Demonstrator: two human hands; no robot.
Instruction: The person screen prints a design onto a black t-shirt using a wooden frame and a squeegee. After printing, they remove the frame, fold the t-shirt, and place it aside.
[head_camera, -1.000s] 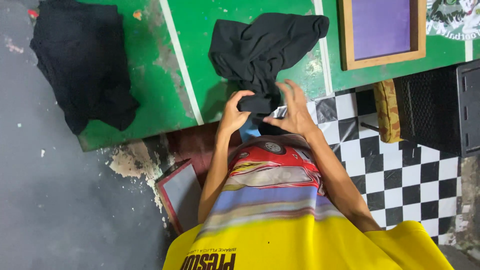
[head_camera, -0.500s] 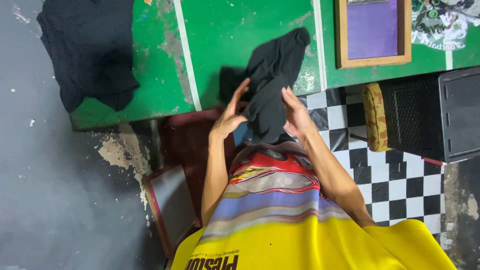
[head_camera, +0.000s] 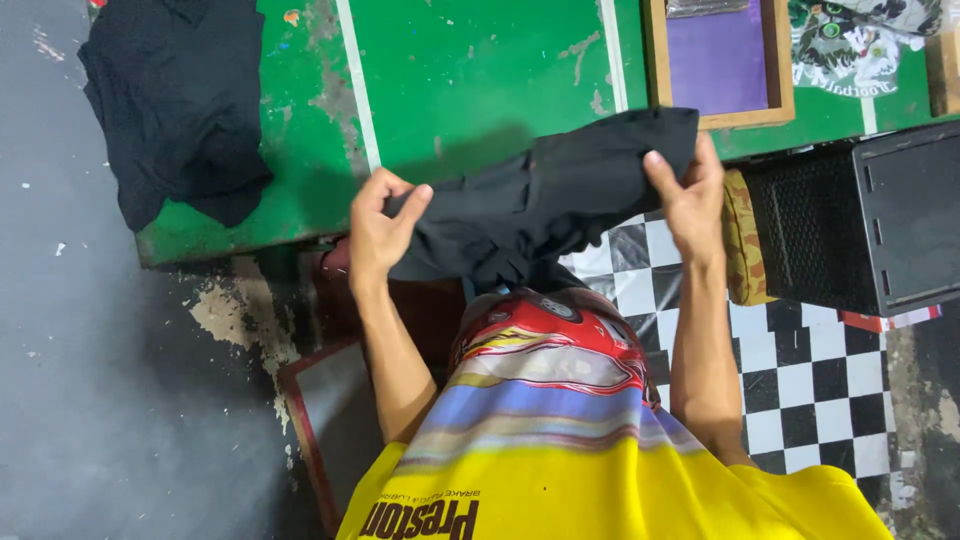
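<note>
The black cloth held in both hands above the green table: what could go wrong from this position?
1. The black cloth is stretched between the left hand and the right hand, and its bunched middle sags; it might slip off the table edge toward the floor.
2. The green table has worn, flaking paint, which may soil the fabric.
3. The wooden frame lies close to the right hand; the cloth could catch it.

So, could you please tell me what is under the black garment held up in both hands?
Under the black garment, held by the left hand and right hand, the green table edge and checkered floor show. The table strip directly beneath is covered.
</note>
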